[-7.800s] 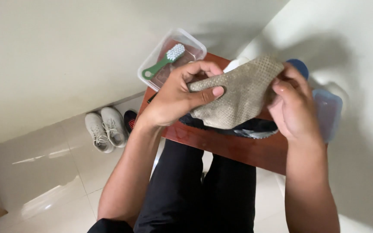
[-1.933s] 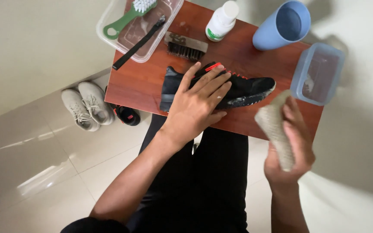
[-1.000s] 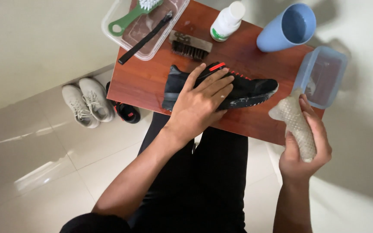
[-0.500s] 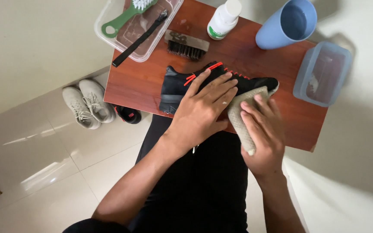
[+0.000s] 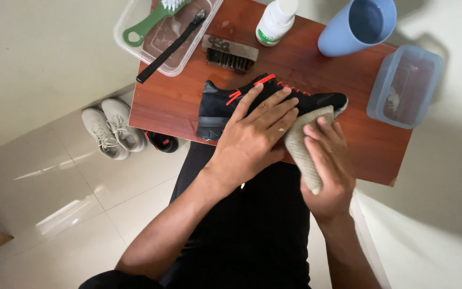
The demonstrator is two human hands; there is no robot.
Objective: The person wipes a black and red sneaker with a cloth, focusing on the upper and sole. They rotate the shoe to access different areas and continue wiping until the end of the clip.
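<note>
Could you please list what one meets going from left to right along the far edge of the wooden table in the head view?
Clear plastic tray holding a green-handled brush → wooden bristle brush → white bottle with green label → blue plastic cup → pale blue plastic container.

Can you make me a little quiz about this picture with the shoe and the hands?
1. True or false: the left hand lies flat on the black shoe.
2. What does the right hand press against the shoe? A) a green brush B) a grey cloth C) a white bottle
3. Fill in: the blue cup stands on the wooden ____.

Key
1. True.
2. B, the grey cloth; the green brush lies in a clear tub and the white bottle stands near the cup.
3. table.
</note>
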